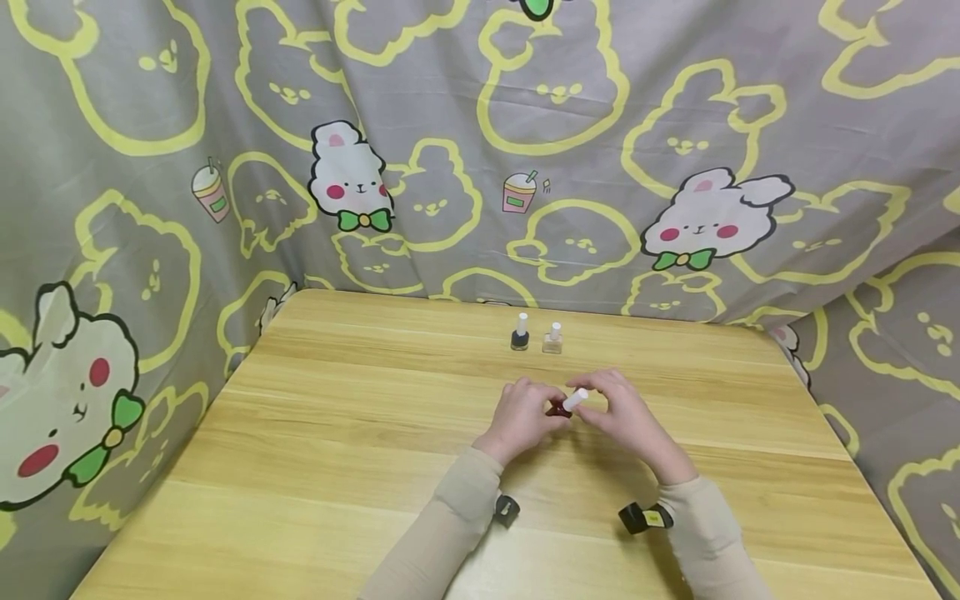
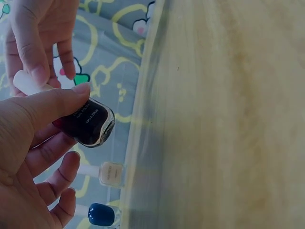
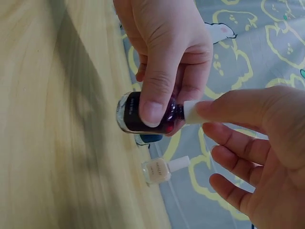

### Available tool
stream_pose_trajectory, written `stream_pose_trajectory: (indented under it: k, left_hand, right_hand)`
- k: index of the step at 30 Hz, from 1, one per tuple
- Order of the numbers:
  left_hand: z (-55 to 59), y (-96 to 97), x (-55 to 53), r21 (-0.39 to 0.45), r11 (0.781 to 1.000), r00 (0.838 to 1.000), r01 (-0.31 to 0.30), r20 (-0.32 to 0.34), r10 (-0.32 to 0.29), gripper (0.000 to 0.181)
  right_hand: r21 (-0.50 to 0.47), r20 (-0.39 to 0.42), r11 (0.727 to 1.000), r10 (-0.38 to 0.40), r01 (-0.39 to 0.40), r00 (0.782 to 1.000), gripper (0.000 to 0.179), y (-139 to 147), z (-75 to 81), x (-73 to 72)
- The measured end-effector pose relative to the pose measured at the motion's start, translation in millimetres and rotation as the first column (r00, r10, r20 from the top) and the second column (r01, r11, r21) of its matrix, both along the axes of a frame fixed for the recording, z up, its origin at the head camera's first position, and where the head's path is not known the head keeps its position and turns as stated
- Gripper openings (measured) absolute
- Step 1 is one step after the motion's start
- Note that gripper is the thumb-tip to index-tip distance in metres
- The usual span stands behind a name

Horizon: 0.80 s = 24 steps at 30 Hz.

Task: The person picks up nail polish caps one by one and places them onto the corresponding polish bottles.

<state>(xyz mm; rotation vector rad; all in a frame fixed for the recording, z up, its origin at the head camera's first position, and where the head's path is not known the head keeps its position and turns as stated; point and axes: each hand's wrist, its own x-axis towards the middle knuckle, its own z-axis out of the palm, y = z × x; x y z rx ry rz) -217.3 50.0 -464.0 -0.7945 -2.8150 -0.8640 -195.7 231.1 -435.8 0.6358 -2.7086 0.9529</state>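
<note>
Left hand pinching dark red polish bottle just above table. Right hand pinching its white cap. Likely unscrewing step; next calls for twisting cap, bottle held steady. Wrist views only: label on bottle. Behind: dark blue bottle, pale bottle.
</note>
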Motion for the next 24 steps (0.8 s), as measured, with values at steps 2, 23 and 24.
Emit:
stream_pose_trajectory:
  k: [2,23,24]
  left_hand:
    - [-0.1,-0.7,-0.4,0.014,1.0,1.0,-0.002,-0.004,0.002,0.019]
    - [-2.0,-2.0,-2.3,0.075,0.997,1.0,-0.024,0.001,0.024,0.027]
    - [-1.9,-1.9,-2.2,0.077,0.997,1.0,-0.022,-0.001,0.023,0.027]
  right_hand:
    - [-0.051,0.045,0.999,-0.002,0.005,0.999,0.035,1,-0.6,-0.8]
    - [-0.376,0.223,0.926,0.059,0.03,0.973,0.033,7,-11.9,-8.0]
    - [-0.385,0.229,0.923,0.067,0.027,0.971,0.033,7,-12.7,-8.2]
